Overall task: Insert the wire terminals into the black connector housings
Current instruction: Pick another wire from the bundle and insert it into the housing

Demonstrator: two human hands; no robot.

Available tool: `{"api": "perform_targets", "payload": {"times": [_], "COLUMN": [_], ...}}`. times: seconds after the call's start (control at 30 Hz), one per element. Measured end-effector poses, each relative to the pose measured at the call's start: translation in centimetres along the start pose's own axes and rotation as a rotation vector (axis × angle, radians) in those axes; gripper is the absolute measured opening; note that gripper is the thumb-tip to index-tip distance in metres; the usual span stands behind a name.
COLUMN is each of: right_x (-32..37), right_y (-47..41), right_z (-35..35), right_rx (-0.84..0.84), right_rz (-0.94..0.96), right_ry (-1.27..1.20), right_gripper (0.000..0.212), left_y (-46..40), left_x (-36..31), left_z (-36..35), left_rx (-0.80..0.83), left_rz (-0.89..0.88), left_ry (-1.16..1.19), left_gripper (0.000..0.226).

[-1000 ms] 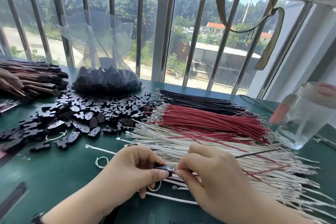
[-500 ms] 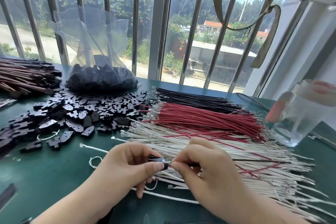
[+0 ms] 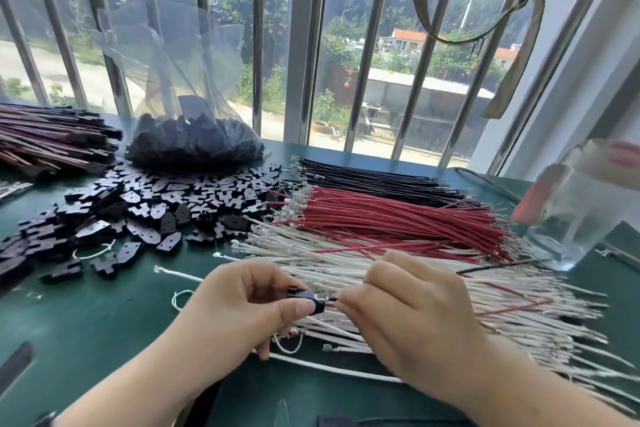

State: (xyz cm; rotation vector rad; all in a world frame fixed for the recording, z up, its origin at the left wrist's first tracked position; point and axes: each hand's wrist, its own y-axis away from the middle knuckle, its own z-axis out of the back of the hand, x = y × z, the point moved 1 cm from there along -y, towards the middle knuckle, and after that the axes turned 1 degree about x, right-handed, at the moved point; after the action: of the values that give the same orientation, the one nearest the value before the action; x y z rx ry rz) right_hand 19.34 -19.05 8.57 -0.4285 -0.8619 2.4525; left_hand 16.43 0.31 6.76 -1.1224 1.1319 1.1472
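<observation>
Plastic bag [image 3: 180,80] of clear film stands open at the back of the green table [image 3: 86,315], by the window bars [image 3: 258,38]; its bottom is filled with a dark heap of black connector housings [image 3: 194,142]. More loose housings [image 3: 145,208] spill across the table in front of the bag, spreading toward the left edge. To the right of them lie three bundles side by side: black wires [image 3: 374,177] farthest back, red wires [image 3: 398,222] in the middle, white wires [image 3: 433,284] nearest, all with metal terminals at their ends. A clear glass jar [image 3: 575,211] stands on the right of the table, just beside the wire ends; what it holds cannot be made out through the blur. At the far left, a stack of finished dark wire assemblies [image 3: 48,139] rests on the table.

Near the front, over the white bundle, the left hand [image 3: 242,308] pinches a single black housing [image 3: 310,300] between thumb and fingers. The right hand [image 3: 408,308] has its fingers curled, pinching a thin wire [image 3: 330,300] whose tip meets the open end of that housing; whether the terminal is already inside cannot be told. A few stray white wires [image 3: 332,367] lie on the table beneath both hands, and a beige strap [image 3: 519,55] hangs from the window frame above.
</observation>
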Motion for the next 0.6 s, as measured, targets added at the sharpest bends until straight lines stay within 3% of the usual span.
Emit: {"api": "perform_targets", "payload": {"times": [0.07, 0.2, 0.4, 0.5, 0.6], "right_x": [-0.1, -0.9, 0.2, -0.1, -0.5], "right_y": [0.0, -0.2, -0.5, -0.8, -0.9], "right_z": [0.1, 0.2, 0.3, 0.1, 0.0], "right_rx": [-0.011, 0.091, -0.002, 0.118, 0.15], "right_rz": [0.016, -0.125, 0.114, -0.039, -0.189], "right_ry": [0.004, -0.228, 0.111, -0.034, -0.292], "right_gripper": [0.017, 0.009, 0.017, 0.014, 0.004], "left_y": [0.1, 0.1, 0.2, 0.1, 0.3], "left_x": [0.0, -0.1, 0.1, 0.4, 0.2], "left_z": [0.0, -0.2, -0.1, 0.1, -0.1], "left_rx": [0.003, 0.023, -0.005, -0.094, -0.081], "left_rz": [0.002, 0.022, 0.082, 0.005, -0.054], "left_ry": [0.011, 0.04, 0.087, -0.068, -0.094], "left_gripper": [0.026, 0.021, 0.013, 0.014, 0.017]}}
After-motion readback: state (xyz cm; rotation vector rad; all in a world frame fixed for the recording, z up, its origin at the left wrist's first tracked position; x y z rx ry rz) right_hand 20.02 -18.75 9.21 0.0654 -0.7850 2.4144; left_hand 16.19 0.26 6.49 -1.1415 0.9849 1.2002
